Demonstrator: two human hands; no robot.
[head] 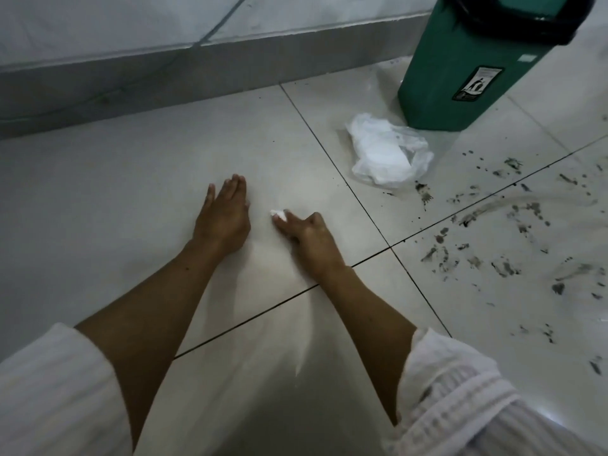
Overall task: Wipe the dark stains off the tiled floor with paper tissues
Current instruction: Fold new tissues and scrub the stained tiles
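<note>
Stains [500,232] still cover the tiles off to the right, near the green bin [460,67], well apart from both hands. The right hand [309,238] pinches a small tissue wad [275,213] against clean-looking floor; the left hand [223,215] rests flat, fingers straight. Wiping seems barely begun, so next the tissue should travel right onto the marks.

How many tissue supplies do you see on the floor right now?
2. A small tissue wad is under the right hand fingertips; a plastic bag of tissues lies beside the green bin. More may be hidden inside the bag.
</note>
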